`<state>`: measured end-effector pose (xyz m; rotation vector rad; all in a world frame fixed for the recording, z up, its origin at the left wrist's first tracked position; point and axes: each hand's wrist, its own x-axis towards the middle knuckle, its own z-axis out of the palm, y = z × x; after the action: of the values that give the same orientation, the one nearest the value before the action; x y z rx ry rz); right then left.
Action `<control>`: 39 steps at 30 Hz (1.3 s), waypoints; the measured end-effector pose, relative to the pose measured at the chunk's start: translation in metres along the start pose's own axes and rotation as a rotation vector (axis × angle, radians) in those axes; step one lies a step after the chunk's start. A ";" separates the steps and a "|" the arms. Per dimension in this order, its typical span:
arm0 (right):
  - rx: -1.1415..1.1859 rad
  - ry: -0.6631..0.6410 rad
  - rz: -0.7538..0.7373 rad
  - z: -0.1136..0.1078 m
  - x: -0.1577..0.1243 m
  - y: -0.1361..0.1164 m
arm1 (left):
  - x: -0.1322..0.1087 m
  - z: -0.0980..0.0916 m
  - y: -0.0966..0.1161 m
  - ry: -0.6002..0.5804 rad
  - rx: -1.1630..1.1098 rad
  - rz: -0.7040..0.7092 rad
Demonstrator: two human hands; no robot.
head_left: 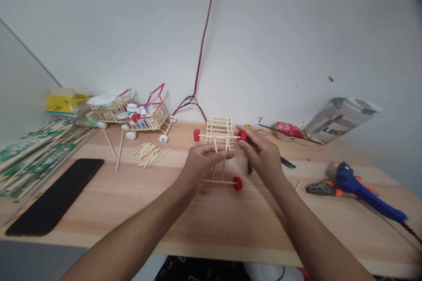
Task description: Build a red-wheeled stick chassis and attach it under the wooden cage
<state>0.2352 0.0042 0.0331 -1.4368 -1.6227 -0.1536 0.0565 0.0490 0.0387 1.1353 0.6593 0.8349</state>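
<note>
Between my hands is a small cart frame built of thin wooden sticks, with red bottle-cap wheels on its axles. My left hand is closed around the sticks in the middle of the frame, thumb on top. With thumb and fingers, my right hand pinches the red wheel at the right end of the upper axle. Another red wheel sits at that axle's left end. Nearer me, a red wheel is on the right end of the lower axle; its left end is hidden by my left hand.
Two finished stick carts with white wheels stand at the back left, by a pile of short sticks. A black phone and bagged sticks lie left. Right are a blue glue gun, pliers and a red paint dish.
</note>
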 end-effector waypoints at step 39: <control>0.018 0.011 -0.005 0.000 -0.001 0.001 | 0.000 0.001 0.002 -0.012 0.019 0.015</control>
<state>0.2356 0.0038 0.0323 -1.4159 -1.6146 -0.1494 0.0564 0.0487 0.0411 1.1626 0.6508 0.8360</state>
